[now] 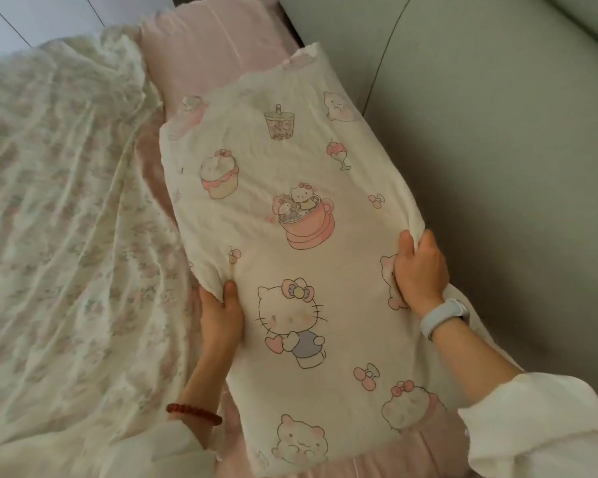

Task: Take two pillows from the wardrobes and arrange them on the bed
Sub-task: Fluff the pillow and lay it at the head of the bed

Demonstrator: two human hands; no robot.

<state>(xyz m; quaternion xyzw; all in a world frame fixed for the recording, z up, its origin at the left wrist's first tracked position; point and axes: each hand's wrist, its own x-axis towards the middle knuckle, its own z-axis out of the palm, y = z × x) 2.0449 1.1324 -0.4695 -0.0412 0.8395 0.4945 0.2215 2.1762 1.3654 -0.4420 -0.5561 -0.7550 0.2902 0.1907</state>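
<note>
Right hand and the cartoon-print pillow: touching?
Touching. The head view shows the right hand pinching a bunched fold of the cartoon-print pillow at its edge.

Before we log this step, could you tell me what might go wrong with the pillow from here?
Both the left hand and right hand pinch only the cover of the cartoon pillow, so the fabric may bunch. It may also end up crooked against the headboard.
</note>
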